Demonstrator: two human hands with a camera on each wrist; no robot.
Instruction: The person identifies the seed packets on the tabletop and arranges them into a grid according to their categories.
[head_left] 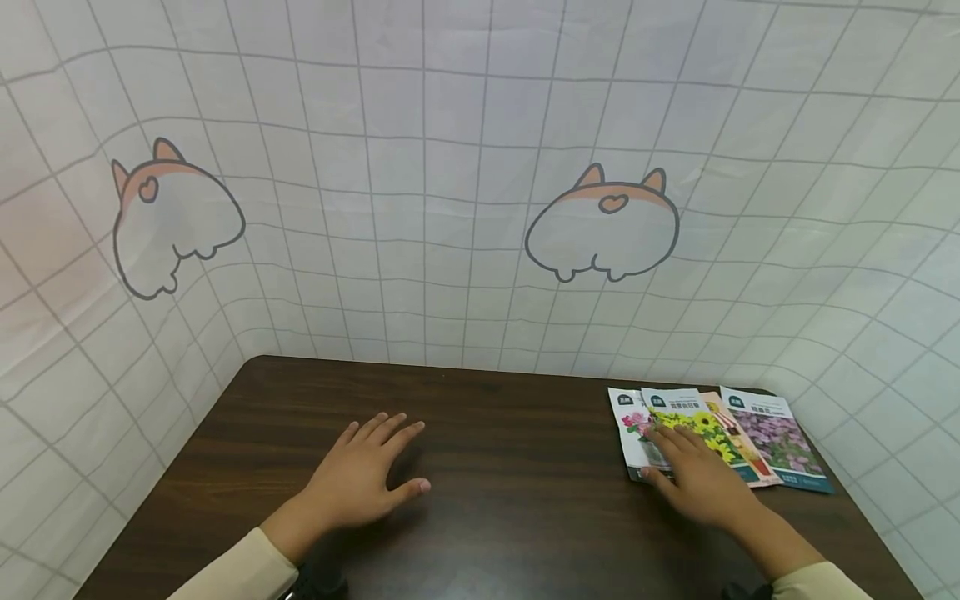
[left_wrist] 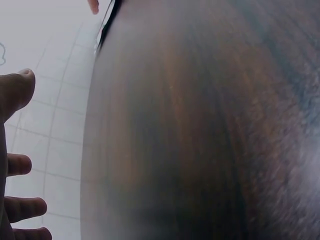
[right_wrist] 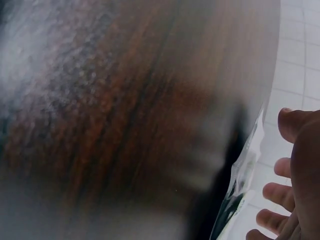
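Several flat seed packets with flower pictures lie fanned and overlapping at the right of the table in the head view. One packet with pink flowers [head_left: 632,421] is at the left, then a yellow-flower packet [head_left: 686,408], a peach-coloured packet [head_left: 752,454] and a purple-flower packet [head_left: 783,446]. My right hand [head_left: 701,483] is over the two left packets, fingers spread. In the right wrist view its fingers [right_wrist: 279,196] appear apart from the shiny edge of a packet [right_wrist: 240,172]. Over the table's left half, my left hand [head_left: 352,483] is spread and holds nothing.
A dark wood-grain table [head_left: 495,467] lies below both hands. White cloth [head_left: 450,167] with a grey grid and cartoon corgi outlines surrounds its back and sides. The packets reach close to the table's right edge.
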